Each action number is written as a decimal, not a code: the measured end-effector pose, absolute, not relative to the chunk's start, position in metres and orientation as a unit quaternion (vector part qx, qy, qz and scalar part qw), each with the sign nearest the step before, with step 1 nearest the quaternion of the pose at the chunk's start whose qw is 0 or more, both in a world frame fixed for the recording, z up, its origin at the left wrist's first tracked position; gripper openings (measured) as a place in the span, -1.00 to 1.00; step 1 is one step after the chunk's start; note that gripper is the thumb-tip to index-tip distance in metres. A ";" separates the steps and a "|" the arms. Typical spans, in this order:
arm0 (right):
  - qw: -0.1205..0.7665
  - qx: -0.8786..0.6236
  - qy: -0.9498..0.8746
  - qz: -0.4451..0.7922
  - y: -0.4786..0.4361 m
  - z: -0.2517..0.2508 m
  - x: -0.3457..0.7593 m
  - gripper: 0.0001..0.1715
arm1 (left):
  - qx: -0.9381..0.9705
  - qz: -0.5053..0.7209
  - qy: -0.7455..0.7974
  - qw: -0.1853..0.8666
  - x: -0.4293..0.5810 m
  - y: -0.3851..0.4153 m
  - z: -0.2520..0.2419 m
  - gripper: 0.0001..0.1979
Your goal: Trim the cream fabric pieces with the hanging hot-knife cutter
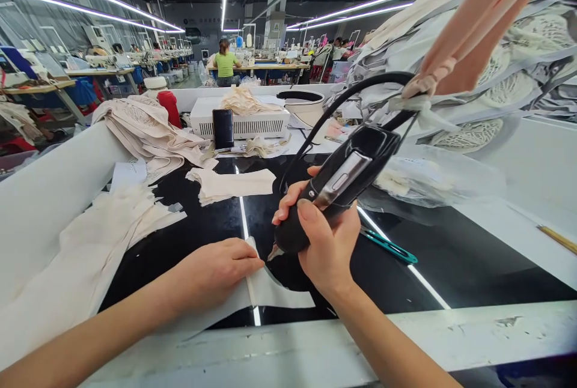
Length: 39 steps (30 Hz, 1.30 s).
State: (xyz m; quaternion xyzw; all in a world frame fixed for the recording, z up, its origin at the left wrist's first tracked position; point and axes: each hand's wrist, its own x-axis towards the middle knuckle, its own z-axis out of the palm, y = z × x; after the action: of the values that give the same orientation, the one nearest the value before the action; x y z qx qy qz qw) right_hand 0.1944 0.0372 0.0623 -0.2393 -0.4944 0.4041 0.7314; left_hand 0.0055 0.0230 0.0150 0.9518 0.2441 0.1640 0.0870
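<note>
In the head view my right hand is wrapped round a black corded power tool with a silver switch plate. The tool is tilted, its rounded end down, and a small metal tip shows beneath it beside the fabric. My left hand lies low on a pale fabric piece with a curved edge, fingertips pinched together at that edge near the tip. The tool's upper end and black cord are tied to a hanging peach fabric strip. Teal-handled snips lie right of my right hand.
A glossy black work surface has a white front rim. Cream fabric pieces are heaped on the left; another piece lies behind my hands. A phone leans on a white vented box. Fabric stacks rise at right.
</note>
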 end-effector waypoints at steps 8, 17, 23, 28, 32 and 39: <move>0.729 -0.240 -0.484 0.421 0.035 0.059 0.191 -0.63 | 0.946 0.128 0.275 0.112 0.002 0.014 0.014 -0.66; 0.723 -0.237 -0.492 0.424 0.036 0.056 0.187 -0.65 | 0.946 0.145 0.274 0.089 0.002 0.008 0.012 -0.68; 0.715 -0.256 -0.497 0.420 0.035 0.055 0.185 -0.72 | 0.953 0.153 0.257 0.052 0.001 0.007 0.008 -0.68; 0.721 -0.243 -0.497 0.418 0.032 0.058 0.191 -0.68 | 0.954 0.158 0.251 0.039 0.000 0.008 0.005 -0.69; 0.723 -0.239 -0.494 0.420 0.027 0.060 0.195 -0.64 | 0.954 0.160 0.249 0.036 -0.001 0.007 0.005 -0.70; 0.719 -0.254 -0.496 0.416 0.024 0.056 0.192 -0.71 | 0.955 0.161 0.248 0.025 -0.003 0.006 0.007 -0.66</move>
State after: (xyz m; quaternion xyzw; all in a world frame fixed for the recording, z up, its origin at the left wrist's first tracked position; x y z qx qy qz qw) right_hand 0.1923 0.0239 0.0558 -0.2541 -0.4958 0.4161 0.7187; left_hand -0.0031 0.0064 0.0068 0.9550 0.2484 0.1606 0.0246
